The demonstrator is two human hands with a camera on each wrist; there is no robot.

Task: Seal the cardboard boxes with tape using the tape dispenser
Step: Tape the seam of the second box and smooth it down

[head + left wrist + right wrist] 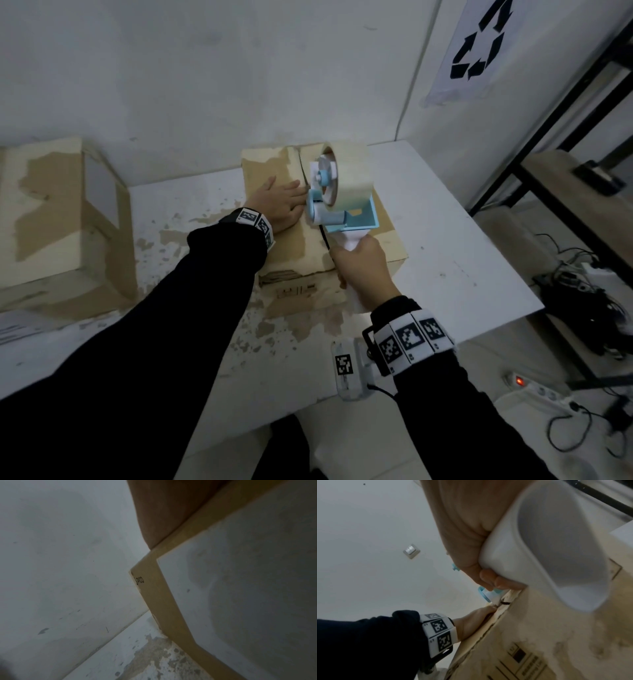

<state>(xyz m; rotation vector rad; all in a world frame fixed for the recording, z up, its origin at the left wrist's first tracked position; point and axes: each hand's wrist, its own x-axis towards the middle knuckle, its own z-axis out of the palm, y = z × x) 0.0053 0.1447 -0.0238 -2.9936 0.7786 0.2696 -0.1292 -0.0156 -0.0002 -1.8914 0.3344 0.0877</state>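
A cardboard box (294,253) lies on the white table (462,246), its two top flaps meeting at a dark centre seam. My left hand (282,205) lies flat, fingers straight, on the left flap beside the seam; the right wrist view shows that left hand (476,619) against the box (547,635). My right hand (363,270) grips the white handle of a blue and white tape dispenser (339,202) carrying a large tape roll (349,174). The dispenser stands on the seam about midway along the box top. In the right wrist view my fingers (489,580) wrap the dispenser handle (547,545).
A second, larger cardboard box (61,219) stands at the table's left, against the wall. A black metal rack (565,154) is to the right, with cables and a power strip (537,387) on the floor. A recycling sign (479,41) hangs on the wall.
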